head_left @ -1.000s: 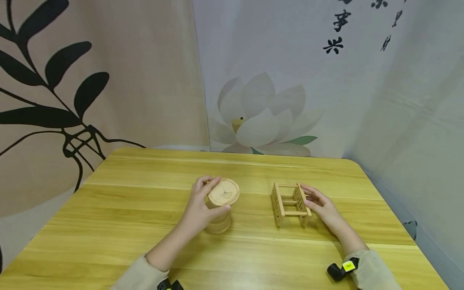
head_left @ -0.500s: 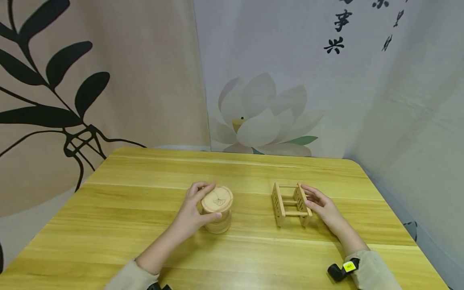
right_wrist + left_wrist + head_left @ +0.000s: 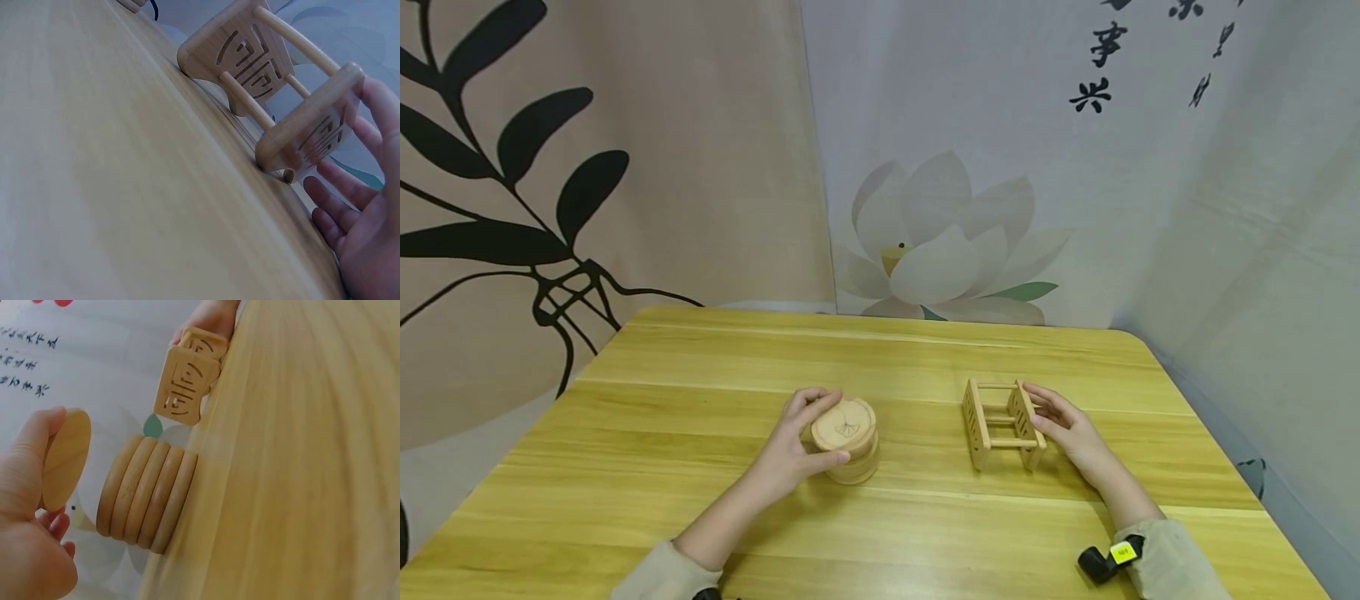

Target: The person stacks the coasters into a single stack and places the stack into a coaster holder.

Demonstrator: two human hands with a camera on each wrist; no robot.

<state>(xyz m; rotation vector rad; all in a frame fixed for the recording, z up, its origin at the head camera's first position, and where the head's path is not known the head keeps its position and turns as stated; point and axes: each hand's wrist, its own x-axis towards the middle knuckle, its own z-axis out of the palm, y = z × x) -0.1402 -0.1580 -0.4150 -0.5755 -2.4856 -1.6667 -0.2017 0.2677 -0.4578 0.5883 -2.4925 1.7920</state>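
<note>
Head view has L hand (image 3: 788, 442) pinching a wooden disc (image 3: 844, 427) just above the coaster stack (image 3: 853, 472) on the table (image 3: 925, 542); R hand (image 3: 1071, 435), unclenched, rests agst rack (image 3: 1020, 417). IMO, hold disc level, clear of stack's edge.

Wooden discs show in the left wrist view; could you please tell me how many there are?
6: one disc in the left hand, and five in the stack standing on the table; none seems hidden.

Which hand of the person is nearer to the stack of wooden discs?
Left: the left hand holds one disc above the stack; the right hand is farther right, touching the wooden rack.
</note>
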